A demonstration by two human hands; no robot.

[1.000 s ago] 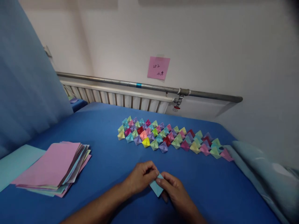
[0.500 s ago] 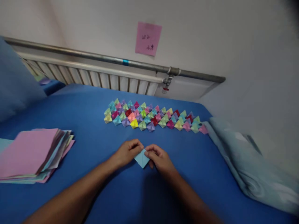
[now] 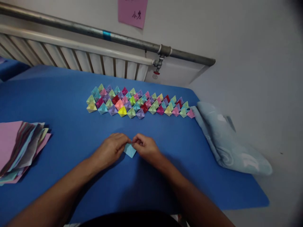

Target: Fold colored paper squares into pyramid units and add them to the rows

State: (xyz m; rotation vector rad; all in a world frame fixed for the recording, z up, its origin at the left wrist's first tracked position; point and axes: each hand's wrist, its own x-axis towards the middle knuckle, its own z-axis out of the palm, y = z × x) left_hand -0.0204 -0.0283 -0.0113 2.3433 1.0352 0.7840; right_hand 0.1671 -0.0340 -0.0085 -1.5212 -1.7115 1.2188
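1. At the far left, a stack of coloured paper (image 3: 10, 142) lay on the blue table (image 3: 59, 101), pink sheet uppermost, with blue, grey, yellow and more pink edges fanned out unevenly beneath; the picture's border cut it off.
2. Behind the table ran a pale radiator (image 3: 78, 60), and above it a metal pipe (image 3: 71, 26) carrying a bright blue band (image 3: 106, 35).
3. Rows of folded paper pieces (image 3: 136, 107) stretched across the table beyond the hands, packed close together, in yellow, green, teal, purple, pink and red.
4. The left hand (image 3: 113, 146) reached in low, its fingers bent over the upper left of the light blue paper; whether the thumb pinched from beneath could not be told.
5. On the wall, a pink note (image 3: 133, 13) with dark handwriting showed only its lower part.
6. The light blue paper (image 3: 130, 151), small and folded, was between the two hands, near the table's front edge, one corner pointing toward the person.
7. The right hand (image 3: 146, 147) held that paper by its upper right side, thumb and forefinger drawn together in a narrow pinch.
8. A red-handled valve (image 3: 156, 72) hung below the pipe.
9. At the right, a folded grey-green blanket (image 3: 224, 145) lay over the table's end, just beside the last pink piece.
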